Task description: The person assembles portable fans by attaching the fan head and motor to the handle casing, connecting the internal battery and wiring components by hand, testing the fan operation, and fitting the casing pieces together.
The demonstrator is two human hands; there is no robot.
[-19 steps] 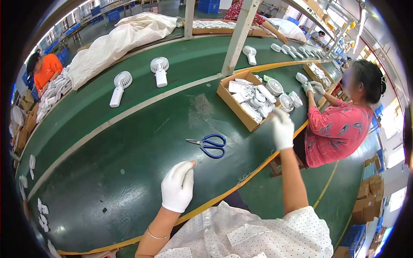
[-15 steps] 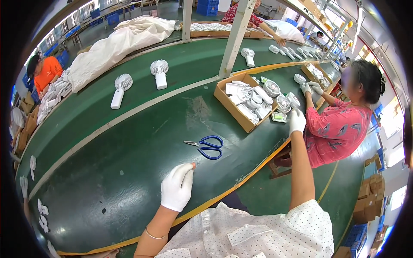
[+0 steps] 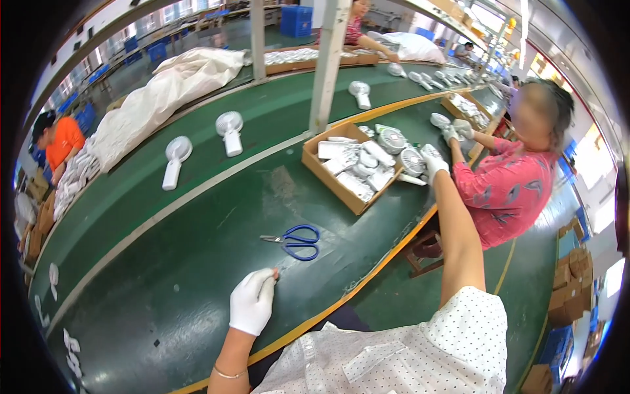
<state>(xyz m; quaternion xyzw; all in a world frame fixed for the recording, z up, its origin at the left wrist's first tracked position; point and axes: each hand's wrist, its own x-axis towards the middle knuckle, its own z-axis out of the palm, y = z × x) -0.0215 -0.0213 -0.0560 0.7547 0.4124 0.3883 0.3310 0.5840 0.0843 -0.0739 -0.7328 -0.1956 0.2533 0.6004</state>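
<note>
While the head view shows the right hand (image 3: pixel 436 167) at two o'clock, just beside two clearly visible fan heads (image 3: pixel 411 161) and one parts carton (image 3: pixel 333 186), its closure cannot be told; a light grip by the rim would probably spare the grilles. One left hand (image 3: pixel 252 305), fingers and thumb together, visibly empty, rests at seven o'clock near one pair of scissors (image 3: pixel 287 238). Three handheld fans (image 3: pixel 230 125) lie apart on the belt (image 3: pixel 289 105), two toward ten, one toward one.

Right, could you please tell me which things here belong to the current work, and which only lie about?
Seem part of the work:
white fan heads, at the right hand
open cardboard box beside them

Seem just lying about:
blue-handled scissors, near the left hand but not held
small black piece
</note>
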